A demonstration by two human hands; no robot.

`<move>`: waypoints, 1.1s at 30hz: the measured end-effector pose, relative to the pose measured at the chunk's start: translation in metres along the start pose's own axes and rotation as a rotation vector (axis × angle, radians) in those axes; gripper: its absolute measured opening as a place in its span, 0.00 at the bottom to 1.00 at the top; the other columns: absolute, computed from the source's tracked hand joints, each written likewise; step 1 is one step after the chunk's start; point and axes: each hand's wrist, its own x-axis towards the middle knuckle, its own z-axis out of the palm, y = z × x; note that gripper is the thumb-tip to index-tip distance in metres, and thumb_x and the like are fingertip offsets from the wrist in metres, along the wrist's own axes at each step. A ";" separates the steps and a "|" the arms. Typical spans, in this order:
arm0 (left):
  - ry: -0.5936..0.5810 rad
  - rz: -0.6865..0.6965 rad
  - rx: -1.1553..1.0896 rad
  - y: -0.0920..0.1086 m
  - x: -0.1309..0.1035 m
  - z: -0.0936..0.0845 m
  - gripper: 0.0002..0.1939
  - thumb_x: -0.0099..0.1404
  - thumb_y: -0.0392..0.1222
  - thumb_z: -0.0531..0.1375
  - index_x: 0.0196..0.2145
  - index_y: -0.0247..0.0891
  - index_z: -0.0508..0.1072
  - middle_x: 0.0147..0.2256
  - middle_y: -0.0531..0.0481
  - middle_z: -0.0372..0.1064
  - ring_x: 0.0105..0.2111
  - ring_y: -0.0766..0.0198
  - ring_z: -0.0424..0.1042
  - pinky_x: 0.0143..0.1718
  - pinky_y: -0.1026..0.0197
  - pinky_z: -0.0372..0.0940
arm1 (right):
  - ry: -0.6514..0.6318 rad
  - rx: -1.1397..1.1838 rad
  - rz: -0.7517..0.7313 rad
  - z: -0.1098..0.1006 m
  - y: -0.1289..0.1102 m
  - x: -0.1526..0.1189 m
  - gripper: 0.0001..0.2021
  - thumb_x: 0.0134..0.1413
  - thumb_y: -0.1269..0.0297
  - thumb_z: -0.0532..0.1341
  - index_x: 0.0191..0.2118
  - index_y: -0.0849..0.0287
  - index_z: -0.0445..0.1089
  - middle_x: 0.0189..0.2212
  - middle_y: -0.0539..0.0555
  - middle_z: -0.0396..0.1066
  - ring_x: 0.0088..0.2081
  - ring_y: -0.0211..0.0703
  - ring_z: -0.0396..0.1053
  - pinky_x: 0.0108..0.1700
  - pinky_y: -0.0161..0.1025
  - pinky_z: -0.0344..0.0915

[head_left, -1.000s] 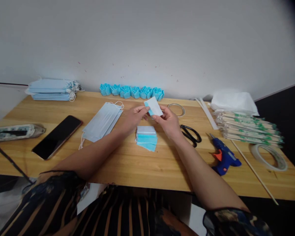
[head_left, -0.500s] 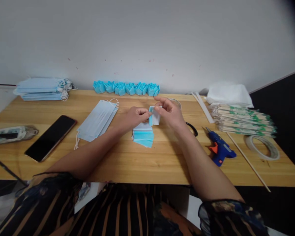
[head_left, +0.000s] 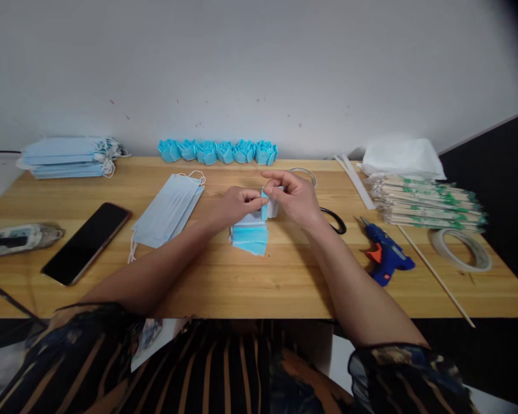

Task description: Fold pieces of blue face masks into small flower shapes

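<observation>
- Held sheet (head_left: 264,209), blue and white, now sits lower and nearer the small stack (head_left: 249,237) than one second earlier; it is turned more upright, blue strip vertical, and the right hand (head_left: 294,198) now reaches over its top.
- Left hand (head_left: 238,206): thumb and fingers pinch the held sheet at its left edge, over the far side of the stack.
- Right hand: thumb against the sheet's upper part, one finger extended leftward above it; cannot tell whether the hidden fingers close on the sheet from behind.
- Stack: blue and white pieces, slightly fanned, lying on the counter (head_left: 242,296).
- Left of the stack: two overlapping face masks (head_left: 168,210) with white loops; farther left, a dark phone (head_left: 86,243).
- Behind the stack: a row of six blue rosettes (head_left: 218,152) along the wall; far back to its left, a mask pile (head_left: 63,156).
- Right of the stack: a black looped handle (head_left: 339,222), partly hidden by the right arm; beyond it, a blue glue gun (head_left: 385,253), a thin stick (head_left: 435,276) and a tape roll (head_left: 435,246).
- Far right of the stack, toward the back: wrapped sticks (head_left: 427,204) and a white bag (head_left: 401,158).
</observation>
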 end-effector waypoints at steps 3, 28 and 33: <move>0.016 -0.009 -0.003 -0.001 0.001 0.000 0.19 0.64 0.53 0.61 0.22 0.37 0.69 0.21 0.56 0.60 0.22 0.69 0.55 0.26 0.62 0.48 | 0.007 -0.039 -0.002 0.000 -0.001 0.000 0.19 0.54 0.51 0.68 0.49 0.53 0.78 0.33 0.50 0.76 0.30 0.40 0.69 0.33 0.40 0.66; 0.286 -0.053 -0.748 -0.014 0.009 0.002 0.15 0.62 0.51 0.69 0.32 0.36 0.75 0.31 0.51 0.74 0.33 0.67 0.73 0.36 0.64 0.67 | 0.177 0.014 0.033 0.017 0.001 -0.007 0.14 0.52 0.58 0.68 0.41 0.51 0.64 0.26 0.44 0.67 0.28 0.40 0.66 0.34 0.40 0.63; 0.302 -0.039 -0.704 -0.017 0.015 -0.011 0.17 0.62 0.53 0.69 0.36 0.35 0.77 0.32 0.49 0.76 0.31 0.68 0.73 0.30 0.66 0.66 | 0.140 -0.187 -0.065 0.005 -0.006 -0.005 0.04 0.55 0.62 0.65 0.35 0.53 0.70 0.29 0.48 0.73 0.29 0.42 0.68 0.36 0.42 0.64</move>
